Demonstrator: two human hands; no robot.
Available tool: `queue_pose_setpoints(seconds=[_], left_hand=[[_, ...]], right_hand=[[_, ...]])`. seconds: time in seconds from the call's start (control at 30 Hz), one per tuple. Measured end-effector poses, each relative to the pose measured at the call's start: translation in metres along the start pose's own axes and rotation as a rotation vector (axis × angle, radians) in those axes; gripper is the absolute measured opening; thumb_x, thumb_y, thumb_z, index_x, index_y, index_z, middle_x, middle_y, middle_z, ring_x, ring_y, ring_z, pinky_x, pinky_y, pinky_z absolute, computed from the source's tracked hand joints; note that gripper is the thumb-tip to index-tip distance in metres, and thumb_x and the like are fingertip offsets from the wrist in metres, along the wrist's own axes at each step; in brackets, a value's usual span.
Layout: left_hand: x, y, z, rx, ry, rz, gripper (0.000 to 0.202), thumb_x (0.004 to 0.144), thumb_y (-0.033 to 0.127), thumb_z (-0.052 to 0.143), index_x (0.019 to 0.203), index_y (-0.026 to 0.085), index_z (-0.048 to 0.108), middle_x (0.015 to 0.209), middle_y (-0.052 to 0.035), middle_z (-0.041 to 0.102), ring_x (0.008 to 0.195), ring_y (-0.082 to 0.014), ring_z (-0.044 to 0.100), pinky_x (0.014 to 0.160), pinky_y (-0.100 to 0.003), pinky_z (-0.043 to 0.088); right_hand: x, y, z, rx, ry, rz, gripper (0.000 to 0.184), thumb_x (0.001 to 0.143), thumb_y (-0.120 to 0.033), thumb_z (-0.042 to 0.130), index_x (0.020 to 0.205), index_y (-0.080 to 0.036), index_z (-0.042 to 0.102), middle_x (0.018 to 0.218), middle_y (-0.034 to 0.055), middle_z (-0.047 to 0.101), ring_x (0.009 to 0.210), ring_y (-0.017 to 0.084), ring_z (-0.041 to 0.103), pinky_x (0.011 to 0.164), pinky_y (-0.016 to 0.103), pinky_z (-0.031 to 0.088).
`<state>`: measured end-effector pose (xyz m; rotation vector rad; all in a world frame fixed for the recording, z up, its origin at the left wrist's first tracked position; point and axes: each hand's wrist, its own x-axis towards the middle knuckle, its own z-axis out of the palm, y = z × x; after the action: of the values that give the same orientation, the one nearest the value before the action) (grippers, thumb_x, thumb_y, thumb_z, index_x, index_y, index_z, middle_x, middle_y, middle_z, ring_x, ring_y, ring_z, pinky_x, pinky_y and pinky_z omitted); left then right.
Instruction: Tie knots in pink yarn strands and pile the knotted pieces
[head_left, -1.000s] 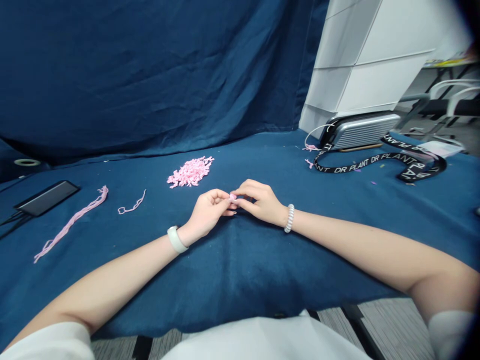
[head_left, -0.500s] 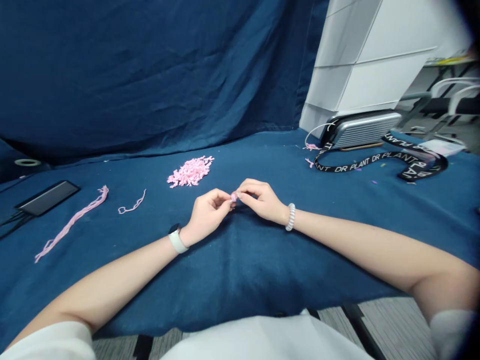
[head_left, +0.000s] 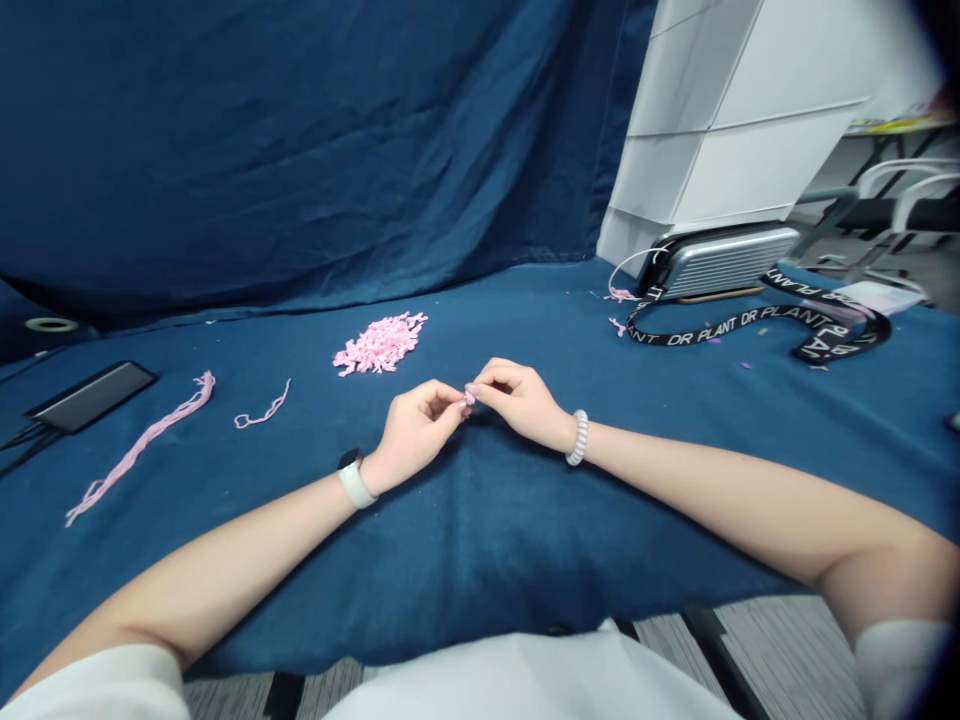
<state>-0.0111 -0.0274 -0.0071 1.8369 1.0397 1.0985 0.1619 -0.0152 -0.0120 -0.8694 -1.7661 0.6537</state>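
My left hand [head_left: 412,428] and my right hand [head_left: 517,402] meet at mid-table over the blue cloth [head_left: 487,540], fingertips pinched together on a tiny pink yarn piece [head_left: 468,397]. A white band sits on my left wrist, a white spiral bracelet on my right. Beyond the hands lies a pile of small pink yarn pieces [head_left: 381,342]. A short pink yarn loop [head_left: 262,411] and a long bundle of pink yarn strands [head_left: 139,449] lie to the left.
A dark phone [head_left: 91,395] with a cable lies at the far left. At the back right stand a white cabinet [head_left: 735,120], a silver ribbed case [head_left: 720,260] and a black "DR PLANT" lanyard [head_left: 757,322]. Blue cloth hangs behind.
Both hands stay pinched on the pink piece; the fingers shift slightly, and the left wrist turns a little, showing a dark part of the band.
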Motion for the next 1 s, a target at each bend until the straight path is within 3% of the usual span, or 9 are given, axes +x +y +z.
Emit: queue_pose_setpoints(seconds=[0.43,0.67,1.0], left_hand=[[0.0062,0.0023,0.0005,-0.279,0.022,-0.19,0.022,0.072,0.03,0.068,0.079,0.01,0.06,0.074,-0.0067,0.068,0.073,-0.0159,0.066,0.068,-0.028,0.055],[0.0068,0.0062,0.003,-0.544,-0.1,-0.385,0.026,0.073,0.03,0.067,0.089,0.012,0.058,0.084,-0.0069,0.067,0.074,-0.0148,0.066,0.066,-0.027,0.055],[0.0082,0.0063,0.0095,-0.453,-0.013,-0.387,0.025,0.068,0.026,0.072,0.082,0.01,0.061,0.072,-0.0041,0.065,0.064,-0.0117,0.064,0.059,-0.023,0.054]], right_hand=[[0.0022,0.0016,-0.0013,0.154,0.109,0.202,0.022,0.077,-0.031,0.061,0.064,-0.014,0.063,0.061,-0.0011,0.052,0.057,0.009,0.045,0.059,0.025,0.036],[0.0019,0.0006,0.001,0.155,0.081,0.169,0.019,0.077,-0.029,0.061,0.066,-0.015,0.064,0.066,0.0007,0.057,0.063,0.011,0.05,0.064,0.026,0.04],[0.0003,0.0006,0.0041,0.003,0.058,0.125,0.019,0.079,-0.026,0.059,0.066,-0.015,0.066,0.067,0.0021,0.059,0.064,0.012,0.053,0.064,0.026,0.041]])
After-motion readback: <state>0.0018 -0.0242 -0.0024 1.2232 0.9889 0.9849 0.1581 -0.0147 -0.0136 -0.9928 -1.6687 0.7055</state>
